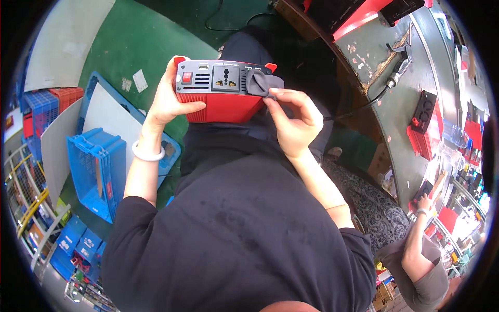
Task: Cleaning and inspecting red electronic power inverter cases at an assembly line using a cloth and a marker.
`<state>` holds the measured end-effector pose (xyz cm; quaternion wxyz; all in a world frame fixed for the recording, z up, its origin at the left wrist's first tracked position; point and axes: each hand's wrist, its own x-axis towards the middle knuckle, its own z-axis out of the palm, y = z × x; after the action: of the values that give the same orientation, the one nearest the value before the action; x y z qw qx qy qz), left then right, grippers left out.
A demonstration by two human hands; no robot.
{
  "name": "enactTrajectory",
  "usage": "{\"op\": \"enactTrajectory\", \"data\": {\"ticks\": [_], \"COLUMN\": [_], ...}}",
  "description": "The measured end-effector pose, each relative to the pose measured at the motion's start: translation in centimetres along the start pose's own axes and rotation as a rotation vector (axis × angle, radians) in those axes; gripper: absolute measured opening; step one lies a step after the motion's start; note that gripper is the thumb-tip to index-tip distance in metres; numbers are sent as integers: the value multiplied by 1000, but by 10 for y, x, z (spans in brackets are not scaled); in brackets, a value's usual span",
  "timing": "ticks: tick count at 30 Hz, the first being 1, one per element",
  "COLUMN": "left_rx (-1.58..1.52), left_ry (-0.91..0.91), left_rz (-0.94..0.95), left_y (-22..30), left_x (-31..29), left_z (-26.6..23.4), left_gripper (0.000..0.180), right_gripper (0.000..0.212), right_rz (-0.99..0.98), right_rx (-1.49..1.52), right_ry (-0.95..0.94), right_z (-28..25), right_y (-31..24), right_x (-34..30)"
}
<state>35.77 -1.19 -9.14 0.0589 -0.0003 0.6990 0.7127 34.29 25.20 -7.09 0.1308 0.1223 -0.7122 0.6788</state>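
Observation:
A red power inverter point(221, 108) with a grey end panel is held up before me, above my lap. My left hand point(169, 99) grips its left side, thumb along the ribbed red face. The panel carries a red rocker switch, vent slots and a socket point(225, 78). Pinched in the fingertips of my right hand point(297, 117) is a dark grey cloth point(264, 83), bunched against the right end of the panel. It covers that corner, so what lies under it is hidden.
On the right stands a green workbench point(382, 112) with a corded tool point(399, 70) and a black part with round openings point(425, 110) beside red casings. A blue crate point(97, 171) sits at left. A co-worker's hand point(425, 203) reaches onto the bench at lower right.

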Motion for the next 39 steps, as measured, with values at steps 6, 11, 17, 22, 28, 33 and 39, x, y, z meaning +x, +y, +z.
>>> {"op": "enactTrajectory", "data": {"ticks": [6,11,17,22,28,33,39], "left_rx": [5,1,79,97,2,-11,2], "left_ry": [98,129,100,33,57,36,13], "left_rz": [-36,20,76,117,71,113,135], "left_y": [6,6,5,9,6,8,3], "left_x": [-5,-8,-8,-9,-11,-15,-13], "left_z": [7,17,16,16,12,11,7], "left_gripper": [91,89,85,81,84,81,80], "right_gripper": [25,22,21,21,10,17,18], "right_rz": [-223,-233,-207,-411,11,987,850], "right_rx": [-310,-308,-324,-400,-390,522,765], "right_ry": [-190,-134,-55,-151,-349,25,23], "right_z": [-5,-6,-8,-20,-39,-59,-58], "right_y": [0,0,-1,-9,6,13,2], "right_x": [23,16,6,3,-29,-5,16]}}
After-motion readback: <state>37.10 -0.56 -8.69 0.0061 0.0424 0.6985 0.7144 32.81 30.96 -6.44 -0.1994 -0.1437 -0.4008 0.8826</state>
